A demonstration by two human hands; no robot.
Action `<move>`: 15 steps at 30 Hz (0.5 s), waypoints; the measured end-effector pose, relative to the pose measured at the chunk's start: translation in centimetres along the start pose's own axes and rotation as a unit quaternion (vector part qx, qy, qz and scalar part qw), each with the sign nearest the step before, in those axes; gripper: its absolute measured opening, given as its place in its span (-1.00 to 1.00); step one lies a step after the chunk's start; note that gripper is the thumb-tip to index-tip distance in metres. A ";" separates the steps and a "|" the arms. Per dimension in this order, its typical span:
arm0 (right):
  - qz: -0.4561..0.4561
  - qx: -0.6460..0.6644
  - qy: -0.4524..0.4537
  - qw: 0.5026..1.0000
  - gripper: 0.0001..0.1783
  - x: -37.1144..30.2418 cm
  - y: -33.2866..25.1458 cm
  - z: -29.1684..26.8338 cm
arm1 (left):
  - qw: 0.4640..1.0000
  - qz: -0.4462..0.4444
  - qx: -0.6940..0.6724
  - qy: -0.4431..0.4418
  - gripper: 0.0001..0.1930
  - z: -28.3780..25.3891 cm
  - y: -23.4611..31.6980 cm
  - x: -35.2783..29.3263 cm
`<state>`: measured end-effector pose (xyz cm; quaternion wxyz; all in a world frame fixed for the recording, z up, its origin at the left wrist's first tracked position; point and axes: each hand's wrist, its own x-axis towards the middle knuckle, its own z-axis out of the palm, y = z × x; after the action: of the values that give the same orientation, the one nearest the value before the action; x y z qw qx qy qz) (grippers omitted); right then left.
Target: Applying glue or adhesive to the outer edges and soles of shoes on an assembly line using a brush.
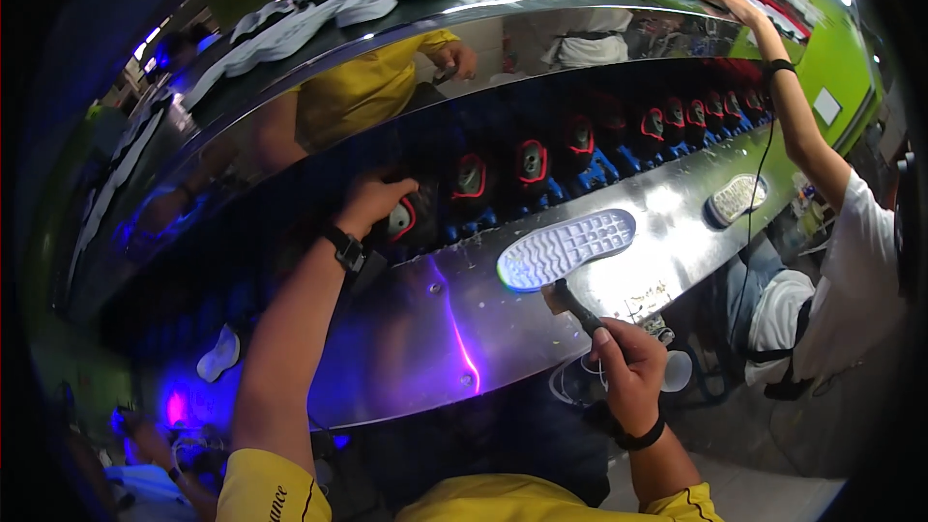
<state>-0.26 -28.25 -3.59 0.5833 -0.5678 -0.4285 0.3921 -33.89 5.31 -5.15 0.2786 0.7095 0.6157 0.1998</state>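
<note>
My right hand (630,367) is closed around the dark handle of a brush (577,309). The brush's pale head is at the near edge of a white shoe sole (567,247), which lies tread side up on the metal ledge (406,367). My left hand (379,201) is closed on a dark shoe upper (400,220) with a red rim around a grey plate, in the row behind the ledge. Part of the fingers there is hidden.
Further red-rimmed uppers (532,162) line the dark channel. Another sole (737,199) lies on the ledge at right, a small white one (219,353) at left. White soles (372,2) fill the upper shelf. A co-worker's arm (788,87) reaches over at right; a cable hangs beside it.
</note>
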 end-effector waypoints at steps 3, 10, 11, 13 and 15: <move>0.015 0.016 -0.012 1.000 -0.78 -1.0 -1.3 1.0 | 0.941 -0.155 -0.299 0.008 -0.71 -3.3 2.6 -7.2; -0.011 -0.099 -0.116 0.988 -0.73 -2.6 -2.8 4.6 | 0.840 -0.070 -0.538 -0.006 -0.49 -7.6 3.0 -22.7; -0.037 -0.123 -0.129 0.983 -0.72 -2.9 -2.9 5.4 | 0.890 -0.014 -0.455 0.029 -0.41 -7.5 2.8 -24.3; -0.010 -0.138 -0.145 0.980 -0.72 -3.3 -3.0 6.6 | 0.932 0.031 -0.351 0.080 -0.32 -7.2 2.9 -27.2; -0.030 -0.151 -0.171 0.973 -0.72 -3.6 -2.7 8.1 | 0.960 0.073 -0.240 0.123 -0.23 -6.4 2.8 -30.1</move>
<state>-9.14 -29.17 -1.24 0.4208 -0.5608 -0.5926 0.3965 -40.58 -23.67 3.33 0.3475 0.6347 0.5256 0.4473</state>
